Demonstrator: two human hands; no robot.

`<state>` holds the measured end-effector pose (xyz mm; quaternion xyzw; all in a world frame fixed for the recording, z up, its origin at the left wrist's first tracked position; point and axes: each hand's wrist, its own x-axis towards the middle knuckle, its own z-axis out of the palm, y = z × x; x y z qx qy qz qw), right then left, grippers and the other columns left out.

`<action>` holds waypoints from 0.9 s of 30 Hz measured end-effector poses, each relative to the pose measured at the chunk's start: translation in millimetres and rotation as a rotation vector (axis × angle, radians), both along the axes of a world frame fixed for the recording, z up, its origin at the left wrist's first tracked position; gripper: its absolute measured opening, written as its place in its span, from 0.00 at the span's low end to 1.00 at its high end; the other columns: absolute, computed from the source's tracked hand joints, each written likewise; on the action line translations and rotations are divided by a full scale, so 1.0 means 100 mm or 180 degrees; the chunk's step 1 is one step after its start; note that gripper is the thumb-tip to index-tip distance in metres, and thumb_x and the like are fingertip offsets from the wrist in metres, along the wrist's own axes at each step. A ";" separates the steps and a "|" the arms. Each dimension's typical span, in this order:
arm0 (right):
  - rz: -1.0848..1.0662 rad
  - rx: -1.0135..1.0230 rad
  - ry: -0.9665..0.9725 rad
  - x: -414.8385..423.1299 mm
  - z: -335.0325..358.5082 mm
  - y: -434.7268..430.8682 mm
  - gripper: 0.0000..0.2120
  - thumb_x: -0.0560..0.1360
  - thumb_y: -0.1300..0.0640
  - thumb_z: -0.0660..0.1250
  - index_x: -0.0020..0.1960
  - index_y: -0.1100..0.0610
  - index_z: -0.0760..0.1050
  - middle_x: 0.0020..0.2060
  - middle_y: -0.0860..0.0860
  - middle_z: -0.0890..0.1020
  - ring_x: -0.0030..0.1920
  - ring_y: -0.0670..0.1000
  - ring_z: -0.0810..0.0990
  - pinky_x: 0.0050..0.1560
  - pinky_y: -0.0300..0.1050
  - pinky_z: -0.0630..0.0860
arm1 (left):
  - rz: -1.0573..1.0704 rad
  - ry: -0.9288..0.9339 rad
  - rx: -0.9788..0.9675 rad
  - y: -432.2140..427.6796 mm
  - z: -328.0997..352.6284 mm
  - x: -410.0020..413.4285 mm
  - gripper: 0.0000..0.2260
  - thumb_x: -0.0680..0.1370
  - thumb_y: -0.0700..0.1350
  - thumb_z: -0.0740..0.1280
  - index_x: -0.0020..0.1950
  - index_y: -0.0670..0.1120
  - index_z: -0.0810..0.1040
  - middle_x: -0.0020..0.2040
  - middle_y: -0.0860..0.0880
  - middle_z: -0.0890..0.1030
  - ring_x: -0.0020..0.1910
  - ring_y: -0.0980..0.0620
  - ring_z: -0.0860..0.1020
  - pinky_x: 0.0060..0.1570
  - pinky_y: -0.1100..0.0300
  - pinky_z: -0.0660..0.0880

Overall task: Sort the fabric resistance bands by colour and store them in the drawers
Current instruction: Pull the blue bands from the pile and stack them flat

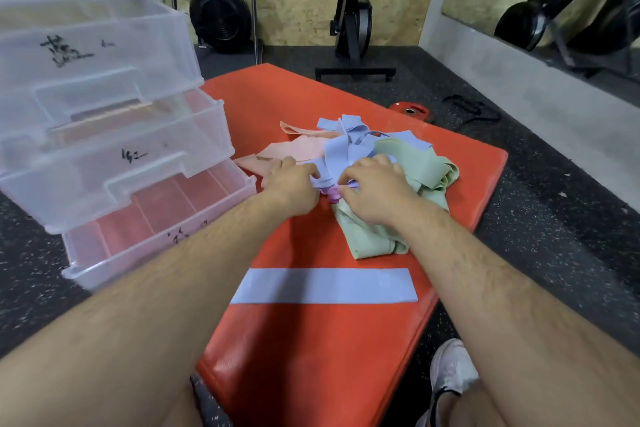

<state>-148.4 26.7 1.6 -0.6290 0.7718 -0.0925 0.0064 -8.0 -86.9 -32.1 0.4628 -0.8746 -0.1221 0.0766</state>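
Right now I am reaching both arms out over the red mat (pixel 311 350) and working at a tangled heap of bands lying toward its far right corner. My left hand (pixel 291 185) is resting knuckles-up on the heap's left side, fingers curling down onto the blue bands (pixel 346 149); I cannot tell whether it is actually gripping the fabric. My right hand (pixel 375 192) is pinching an edge of those blue bands between thumb and forefinger, just above a small bit of purple band (pixel 333 193) that is peeking out between my two hands. Pink bands (pixel 304 147) are spreading out from the heap toward the mat's left edge, and green bands (pixel 419 163) are bunching on the side nearer the right edge, running under my right wrist. One flat blue band (pixel 325 286) is lying by itself, stretched straight across the mat closer to me, its right end reaching the mat's right edge. The clear plastic drawers (pixel 121 163) are standing at the mat's left edge, stacked and pulled open in steps.
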 end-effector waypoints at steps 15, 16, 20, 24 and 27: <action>0.0047 -0.0525 -0.0647 0.10 -0.06 -0.15 0.18 0.74 0.52 0.68 0.64 0.48 0.74 0.60 0.47 0.79 0.65 0.55 0.71 0.64 0.52 0.63 | 0.0258 0.1479 0.0774 0.17 0.48 0.01 0.11 0.72 0.35 0.62 0.46 0.48 0.80 0.35 0.53 0.79 0.38 0.47 0.81 0.41 0.57 0.79; 0.0050 -0.0636 -0.0814 0.13 -0.02 -0.14 0.18 0.74 0.51 0.69 0.63 0.48 0.73 0.58 0.47 0.80 0.62 0.54 0.73 0.62 0.53 0.66 | 0.0228 0.1573 0.0915 0.22 0.55 0.06 0.11 0.71 0.36 0.62 0.45 0.48 0.80 0.34 0.51 0.80 0.36 0.48 0.81 0.38 0.59 0.78; 0.0277 -0.0901 -0.1362 0.22 0.06 -0.08 0.13 0.76 0.54 0.66 0.60 0.49 0.75 0.53 0.47 0.81 0.57 0.52 0.75 0.59 0.54 0.72 | 0.0174 0.2136 0.1425 0.40 0.80 0.34 0.10 0.68 0.39 0.71 0.48 0.46 0.81 0.38 0.46 0.84 0.34 0.48 0.83 0.40 0.58 0.81; 0.0571 -0.1496 -0.1232 0.32 0.12 -0.08 0.11 0.76 0.61 0.65 0.55 0.51 0.80 0.52 0.45 0.82 0.57 0.51 0.76 0.61 0.51 0.72 | -0.0112 0.1757 0.0857 0.46 0.92 0.59 0.11 0.70 0.44 0.77 0.48 0.47 0.79 0.36 0.52 0.77 0.31 0.56 0.72 0.32 0.65 0.69; 0.0667 -0.1407 -0.1827 0.43 0.24 -0.05 0.12 0.78 0.64 0.62 0.52 0.50 0.79 0.48 0.40 0.82 0.51 0.41 0.76 0.54 0.35 0.72 | -0.0277 0.1781 0.0254 0.44 0.91 0.71 0.09 0.73 0.51 0.75 0.46 0.50 0.79 0.40 0.52 0.73 0.38 0.58 0.71 0.36 0.68 0.67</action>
